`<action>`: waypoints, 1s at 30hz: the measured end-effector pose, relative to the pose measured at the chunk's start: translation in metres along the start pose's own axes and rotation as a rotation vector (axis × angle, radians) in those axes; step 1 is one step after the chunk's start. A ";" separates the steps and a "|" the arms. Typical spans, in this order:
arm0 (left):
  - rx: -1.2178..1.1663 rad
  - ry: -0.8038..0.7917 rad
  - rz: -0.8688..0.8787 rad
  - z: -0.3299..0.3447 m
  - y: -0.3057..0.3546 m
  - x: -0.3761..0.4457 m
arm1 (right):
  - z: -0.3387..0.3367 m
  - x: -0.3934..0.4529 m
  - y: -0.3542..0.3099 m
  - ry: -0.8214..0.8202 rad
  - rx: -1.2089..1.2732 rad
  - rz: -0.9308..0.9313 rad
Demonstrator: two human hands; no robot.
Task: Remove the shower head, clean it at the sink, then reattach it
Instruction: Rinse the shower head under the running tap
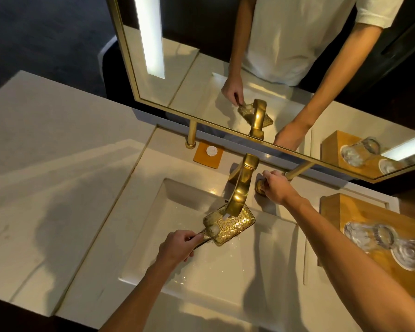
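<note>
My left hand (177, 245) holds the gold shower head (229, 224) by its handle, fingers (189, 239) curled round it, with the nozzle face turned up over the sink basin (201, 271) right under the gold faucet spout (240, 188). Water is striking the near end of the face and frothing white there. My right hand (274, 188) is on the faucet handle (260, 185) near the back edge of the worktop (46, 176), fingers wrapped over it.

To do this rinse well, I judge I should keep the flow moderate so it does not spray out of the basin, and slide the head slowly under the stream so every row of nozzles gets flushed, not only the near end. Tilting the face slightly toward the drain should let loosened grit run off. My grip on the wet handle ought to stay firm, as it is likely slippery.
</note>
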State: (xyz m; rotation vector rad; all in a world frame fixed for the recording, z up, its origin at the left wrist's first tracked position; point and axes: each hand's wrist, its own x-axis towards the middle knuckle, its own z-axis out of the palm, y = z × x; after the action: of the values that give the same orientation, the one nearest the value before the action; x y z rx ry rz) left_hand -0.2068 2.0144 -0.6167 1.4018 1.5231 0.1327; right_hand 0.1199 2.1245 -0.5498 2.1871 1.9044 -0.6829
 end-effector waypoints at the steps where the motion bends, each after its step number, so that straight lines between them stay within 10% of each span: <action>1: 0.003 0.001 0.002 0.001 0.001 0.000 | 0.000 0.000 0.000 0.002 0.003 -0.001; 30: 0.099 0.052 -0.059 -0.018 -0.024 -0.012 | 0.001 0.001 -0.001 -0.003 -0.011 0.015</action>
State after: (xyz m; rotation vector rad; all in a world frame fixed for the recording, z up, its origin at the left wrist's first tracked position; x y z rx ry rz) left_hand -0.2382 2.0070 -0.6165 1.4386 1.6316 0.0583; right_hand 0.1192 2.1248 -0.5507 2.1908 1.8842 -0.6709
